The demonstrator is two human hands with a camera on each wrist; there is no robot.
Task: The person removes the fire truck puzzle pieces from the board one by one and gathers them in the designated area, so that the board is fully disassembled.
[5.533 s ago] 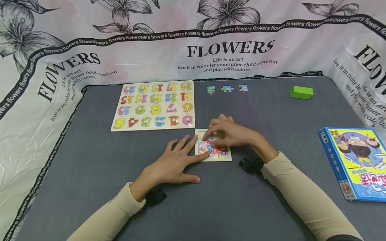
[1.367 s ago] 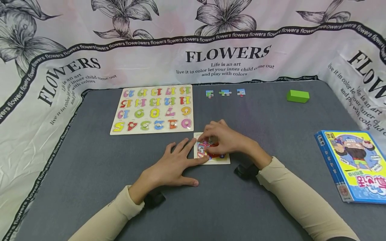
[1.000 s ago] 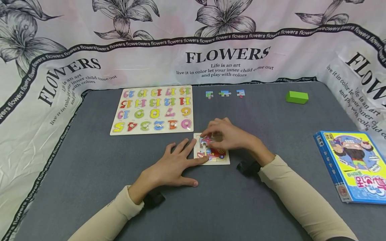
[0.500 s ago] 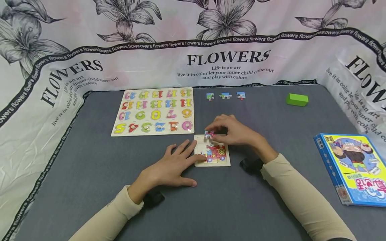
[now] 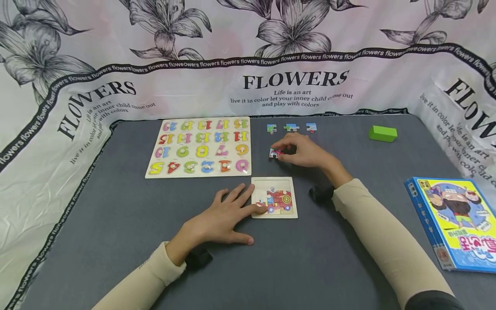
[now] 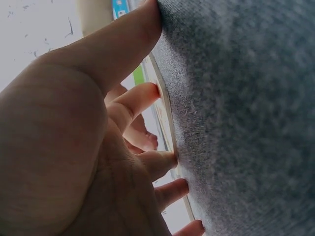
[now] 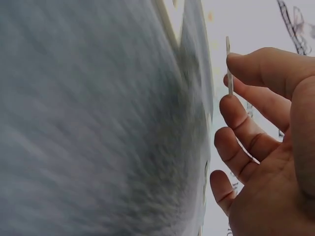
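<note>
My right hand point(image 5: 304, 150) pinches a small jigsaw piece point(image 5: 274, 153) between thumb and fingertips, above the grey cloth. Seen edge-on in the right wrist view, the jigsaw piece point(image 7: 229, 66) looks thin and pale. My left hand point(image 5: 222, 217) lies with fingers spread, its index finger resting on the small square puzzle board point(image 5: 293, 211). Red fire-engine pieces fill the board's lower right; bare pale wood shows at its left and top. Part of the board's left side is under the finger. In the left wrist view, fingers point(image 6: 140, 96) touch the board's edge.
A number puzzle board point(image 5: 198, 147) lies beyond the left hand. Three loose jigsaw pieces, among them a middle piece point(image 5: 291, 127), sit in a row at the back. A green block point(image 5: 382, 133) stands back right, and a blue-yellow box point(image 5: 455, 221) lies at the right edge.
The right hand has lifted a jigsaw piece out of the small board and carried it away toward the row at the back. The left hand has stayed on the board.
</note>
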